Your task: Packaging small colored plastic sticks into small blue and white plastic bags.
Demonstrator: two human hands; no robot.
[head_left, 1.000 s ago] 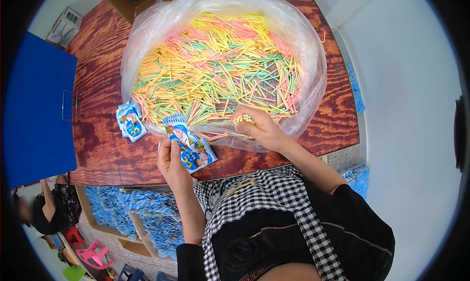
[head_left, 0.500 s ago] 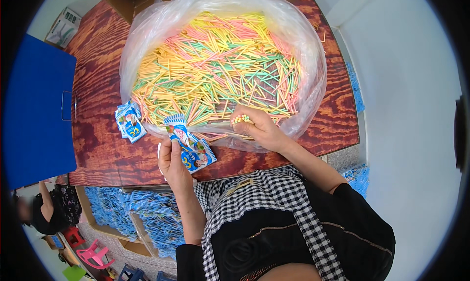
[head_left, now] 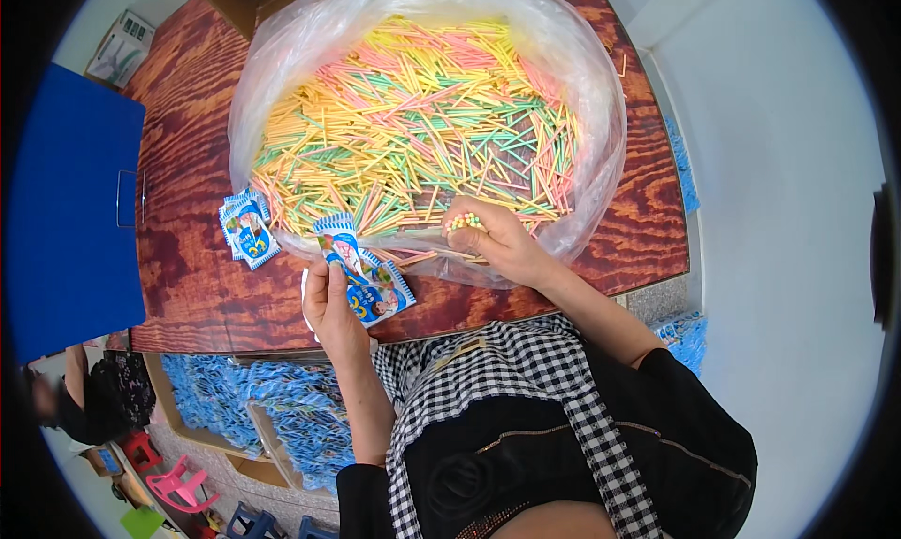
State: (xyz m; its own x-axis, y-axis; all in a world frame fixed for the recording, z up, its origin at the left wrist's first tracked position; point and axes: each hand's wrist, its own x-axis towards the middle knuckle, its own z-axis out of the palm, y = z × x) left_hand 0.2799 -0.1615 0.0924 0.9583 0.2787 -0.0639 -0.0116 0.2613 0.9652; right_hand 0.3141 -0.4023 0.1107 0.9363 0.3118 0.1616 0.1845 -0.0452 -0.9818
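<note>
A large clear plastic bag (head_left: 601,201) lies opened on the table, full of thin pastel sticks (head_left: 375,154) in yellow, orange, pink and green. My right hand (head_left: 497,243) is closed around a bundle of these sticks at the bag's near edge, their ends showing beside the thumb. My left hand (head_left: 335,304) pinches a small blue-and-white packet (head_left: 340,238) between thumb and fingers, left of the right hand. Under and beside it more such packets (head_left: 383,295) lie by the table's front edge. Another little stack of packets (head_left: 250,231) rests farther left.
The table (head_left: 188,163) has a red-brown wood grain. A blue panel (head_left: 75,210) stands along its left side, a cardboard box (head_left: 235,4) at its far edge. Below the front edge are boxes of blue packets (head_left: 300,417). At lower left are a person (head_left: 84,403) and a pink chair (head_left: 183,483).
Both hands stay in nearly the same place, still holding the packet and the sticks. The view has shifted very slightly, and the person at lower left has moved an arm.
</note>
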